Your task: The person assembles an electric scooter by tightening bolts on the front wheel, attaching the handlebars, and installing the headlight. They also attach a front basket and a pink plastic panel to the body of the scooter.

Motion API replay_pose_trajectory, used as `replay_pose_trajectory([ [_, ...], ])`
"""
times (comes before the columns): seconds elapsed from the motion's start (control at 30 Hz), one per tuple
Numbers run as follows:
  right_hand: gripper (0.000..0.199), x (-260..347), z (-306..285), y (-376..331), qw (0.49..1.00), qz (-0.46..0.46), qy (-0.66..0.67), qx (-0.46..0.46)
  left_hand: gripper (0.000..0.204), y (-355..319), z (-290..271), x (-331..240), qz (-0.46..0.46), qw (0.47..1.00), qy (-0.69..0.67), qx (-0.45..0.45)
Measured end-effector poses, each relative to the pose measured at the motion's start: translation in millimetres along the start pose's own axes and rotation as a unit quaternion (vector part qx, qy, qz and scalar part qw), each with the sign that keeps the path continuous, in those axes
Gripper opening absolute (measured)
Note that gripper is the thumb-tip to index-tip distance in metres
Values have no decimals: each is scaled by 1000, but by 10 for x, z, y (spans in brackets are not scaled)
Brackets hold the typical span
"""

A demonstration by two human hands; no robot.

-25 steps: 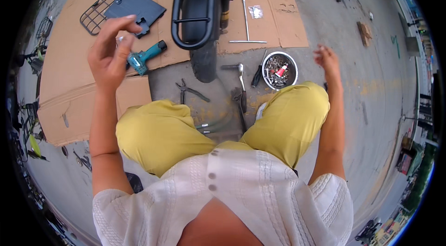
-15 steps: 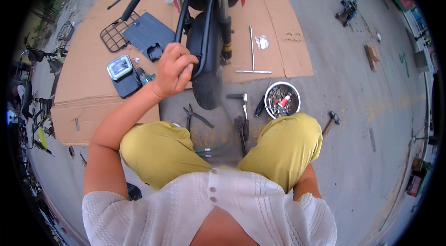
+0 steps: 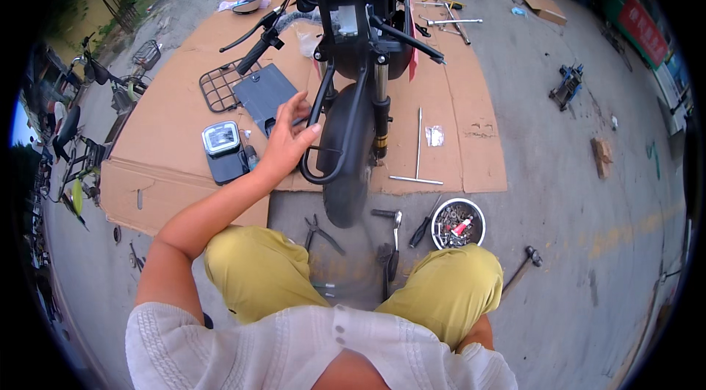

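My left hand (image 3: 287, 138) is open, its fingers lifted and spread just left of the black tube bar (image 3: 304, 158) at the front of an electric scooter. My thumb lies by the bar; whether it touches is hard to tell. Behind the bar stands the black front wheel (image 3: 346, 184), with a front fork leg (image 3: 381, 114) on its right. Of my right arm only a bit of forearm (image 3: 478, 332) shows beside my right knee; the hand itself is hidden. A grey panel (image 3: 268, 96) lies on the cardboard beyond my left fingers.
A headlight unit (image 3: 222, 141) and wire basket (image 3: 219, 88) lie left on cardboard (image 3: 162, 176). Near my knees are pliers (image 3: 322, 234), a ratchet wrench (image 3: 397, 232), a screwdriver (image 3: 421, 230), a metal bowl (image 3: 482, 224) of bolts and a hammer (image 3: 523, 268). A T-handle wrench (image 3: 419, 147) lies right.
My left hand has let go of the black bar and opened its fingers to the left of it. The view has tilted up, showing more of the scooter and the ground behind.
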State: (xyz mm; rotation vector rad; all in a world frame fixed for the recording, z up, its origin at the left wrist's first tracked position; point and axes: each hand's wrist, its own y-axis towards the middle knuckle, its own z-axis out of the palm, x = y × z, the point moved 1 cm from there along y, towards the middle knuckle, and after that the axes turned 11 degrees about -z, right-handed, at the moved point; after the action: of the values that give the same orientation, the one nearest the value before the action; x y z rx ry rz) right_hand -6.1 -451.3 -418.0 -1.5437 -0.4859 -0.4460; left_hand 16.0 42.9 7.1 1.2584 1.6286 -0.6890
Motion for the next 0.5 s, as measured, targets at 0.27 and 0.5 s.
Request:
replay_pose_trajectory([
  [0.27,44,34,-72,65,999,16,17,22,46,166,145,10,-301,897,-299,121],
  [0.5,45,262,-303,90,991,-3,85,100,42,133,174,-47,-265,907,-310,104],
])
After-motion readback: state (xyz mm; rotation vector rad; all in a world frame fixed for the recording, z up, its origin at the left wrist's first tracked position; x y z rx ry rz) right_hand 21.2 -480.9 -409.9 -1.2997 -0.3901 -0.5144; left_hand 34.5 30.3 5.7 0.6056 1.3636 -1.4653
